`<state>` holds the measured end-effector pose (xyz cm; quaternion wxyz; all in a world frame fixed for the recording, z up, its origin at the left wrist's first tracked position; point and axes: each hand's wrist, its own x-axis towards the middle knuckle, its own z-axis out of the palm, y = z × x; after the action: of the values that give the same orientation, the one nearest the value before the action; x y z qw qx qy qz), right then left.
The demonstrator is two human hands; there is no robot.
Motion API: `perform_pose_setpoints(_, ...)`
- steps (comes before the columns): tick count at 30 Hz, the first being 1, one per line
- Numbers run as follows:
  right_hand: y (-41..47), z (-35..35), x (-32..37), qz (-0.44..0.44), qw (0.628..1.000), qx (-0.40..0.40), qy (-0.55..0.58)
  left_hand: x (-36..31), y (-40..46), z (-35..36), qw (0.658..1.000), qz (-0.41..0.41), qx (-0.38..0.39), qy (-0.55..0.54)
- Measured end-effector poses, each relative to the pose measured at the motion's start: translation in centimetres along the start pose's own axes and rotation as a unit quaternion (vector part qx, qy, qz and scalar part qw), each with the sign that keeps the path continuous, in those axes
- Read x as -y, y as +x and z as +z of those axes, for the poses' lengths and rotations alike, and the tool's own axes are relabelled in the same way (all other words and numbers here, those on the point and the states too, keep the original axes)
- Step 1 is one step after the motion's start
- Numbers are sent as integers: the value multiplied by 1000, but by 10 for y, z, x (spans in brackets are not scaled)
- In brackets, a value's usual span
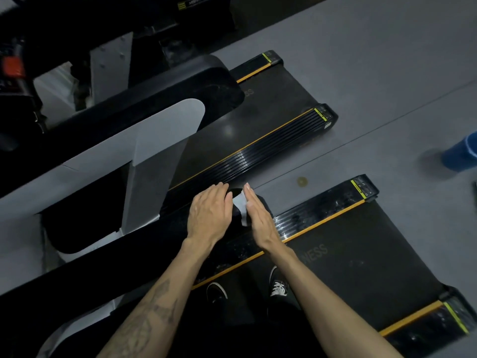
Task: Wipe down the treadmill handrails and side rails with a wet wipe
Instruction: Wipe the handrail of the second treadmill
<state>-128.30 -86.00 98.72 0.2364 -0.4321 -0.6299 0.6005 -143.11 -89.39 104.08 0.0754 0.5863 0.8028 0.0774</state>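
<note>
I stand on the treadmill belt, looking down at the rear end of its black left handrail. A white wet wipe lies against that end, between my hands. My right hand has straight fingers and presses the wipe flat onto the rail's right side. My left hand lies over the rail's top, fingers bent down over its far side, thumb beside the wipe. The left side rail, black and ribbed with an orange stripe, runs below my hands.
A second treadmill with a black handrail and a grey upright stands parallel on the left. A blue container stands on the grey floor at the right. My shoes are on the belt.
</note>
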Motion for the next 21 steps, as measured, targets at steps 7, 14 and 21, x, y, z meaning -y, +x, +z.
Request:
perform_pose_setpoints(7, -19, 9, -10, 43, 998, -34, 39, -6, -1, 3, 999, -4, -26, 31)
perform_pose_setpoints(14, -3, 5, 7, -18, 999, 3, 44, -8, -1, 3, 999, -5, -40, 33)
perform_pose_setpoints(21, -19, 7, -14, -40, 998, -37, 12, -7, -2, 2, 998, -3, -45, 32)
